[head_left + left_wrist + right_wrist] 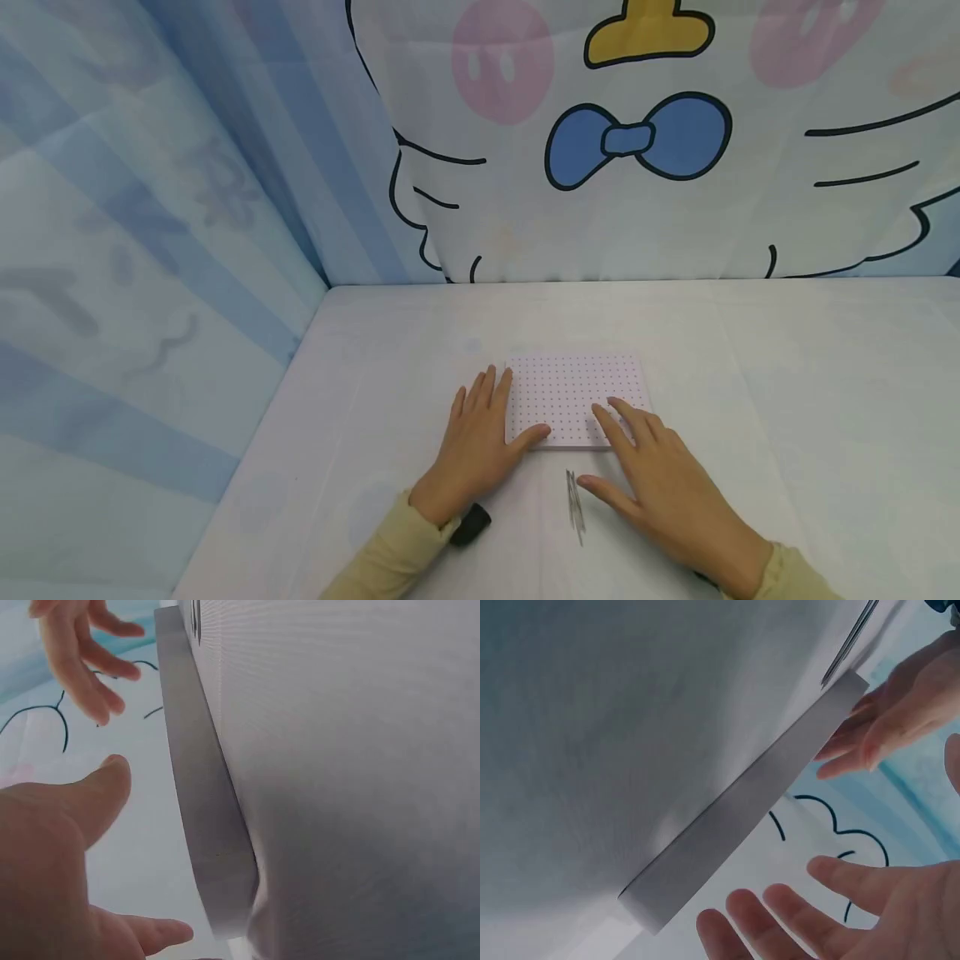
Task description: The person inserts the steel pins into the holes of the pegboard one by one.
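A flat pale pegboard (pixel 573 383) with a grid of small holes lies on the table; its thick side (pixel 199 780) fills the middle of the left wrist view. My left hand (pixel 476 442) is at the board's left edge, fingers straight and thumb spread toward the front left corner. Over the front right part spreads my right hand (pixel 660 479), fingers loosely extended and holding nothing. Several thin metal rods (pixel 574 504) lie in a small bundle in front of the board, close to the right thumb. In the right wrist view, the rods (pixel 847 645) appear beyond the board's corner.
A white cloth covers the table (pixel 825 433). Behind it hangs a printed curtain (pixel 465 192) with a blue bow drawing, and another blue-striped curtain (pixel 135 333) borders the left side. A black strap device (pixel 471 525) sits at the left wrist.
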{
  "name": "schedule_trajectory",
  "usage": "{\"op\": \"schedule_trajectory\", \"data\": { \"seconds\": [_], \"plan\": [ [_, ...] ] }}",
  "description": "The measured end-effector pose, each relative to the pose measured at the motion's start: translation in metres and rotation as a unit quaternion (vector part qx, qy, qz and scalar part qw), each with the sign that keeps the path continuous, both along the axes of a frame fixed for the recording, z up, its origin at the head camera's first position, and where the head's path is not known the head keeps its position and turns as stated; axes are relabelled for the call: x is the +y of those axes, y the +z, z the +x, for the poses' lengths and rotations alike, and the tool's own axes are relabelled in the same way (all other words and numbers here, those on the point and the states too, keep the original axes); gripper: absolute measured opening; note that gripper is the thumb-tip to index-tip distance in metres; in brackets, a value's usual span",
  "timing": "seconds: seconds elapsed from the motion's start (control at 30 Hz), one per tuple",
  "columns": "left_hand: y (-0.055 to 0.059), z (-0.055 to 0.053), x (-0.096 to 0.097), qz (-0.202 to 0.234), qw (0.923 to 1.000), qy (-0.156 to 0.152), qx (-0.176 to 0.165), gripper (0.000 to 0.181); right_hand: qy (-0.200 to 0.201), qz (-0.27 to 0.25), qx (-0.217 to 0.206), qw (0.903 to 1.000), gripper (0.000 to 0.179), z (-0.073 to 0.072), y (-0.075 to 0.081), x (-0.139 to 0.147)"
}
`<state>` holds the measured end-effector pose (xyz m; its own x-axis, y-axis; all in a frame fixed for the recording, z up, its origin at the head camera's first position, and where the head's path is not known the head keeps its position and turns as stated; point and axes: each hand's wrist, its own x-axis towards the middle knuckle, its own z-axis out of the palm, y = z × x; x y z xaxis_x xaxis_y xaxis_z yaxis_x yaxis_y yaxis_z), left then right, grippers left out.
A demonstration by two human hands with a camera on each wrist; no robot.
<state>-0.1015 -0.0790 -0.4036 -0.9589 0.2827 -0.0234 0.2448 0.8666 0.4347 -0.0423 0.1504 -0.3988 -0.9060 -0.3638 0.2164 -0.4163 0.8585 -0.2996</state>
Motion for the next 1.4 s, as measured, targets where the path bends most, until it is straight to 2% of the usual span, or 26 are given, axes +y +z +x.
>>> {"op": "schedule_trajectory", "data": {
  "seconds": [0.13, 0.23, 0.37, 0.63, 0.87, 1.13, 1.4],
  "plan": [
    [-0.003, -0.003, -0.001, 0.029, 0.9991, -0.001, -0.03, 0.093, -0.002, -0.012, 0.017, 0.9998, 0.072, 0.0, 0.0, -0.005],
    [-0.004, -0.004, -0.001, 0.031, 0.9986, 0.001, -0.042, 0.095, 0.001, -0.011, 0.042, 0.9991, 0.068, 0.0, -0.002, -0.008],
    [-0.006, -0.005, -0.002, 0.031, 0.9985, -0.002, -0.045, 0.099, 0.001, -0.013, 0.065, 0.9978, 0.061, 0.0, -0.002, -0.01],
    [-0.011, -0.006, -0.003, 0.017, 0.9991, -0.015, -0.037, 0.103, 0.004, -0.009, 0.058, 0.9983, 0.039, 0.001, -0.001, -0.018],
    [-0.012, -0.008, -0.004, 0.014, 0.9994, -0.013, -0.03, 0.104, 0.007, 0.002, 0.031, 0.9995, 0.023, 0.003, 0.001, -0.023],
    [-0.011, -0.008, -0.004, 0.007, 0.9996, -0.013, -0.026, 0.103, 0.011, -0.001, -0.044, 0.999, 0.028, 0.003, -0.001, -0.027],
    [-0.011, -0.009, -0.004, 0.002, 0.9996, -0.011, -0.027, 0.104, 0.01, -0.012, -0.087, 0.9961, 0.024, 0.0, 0.0, -0.031]
  ]
}}
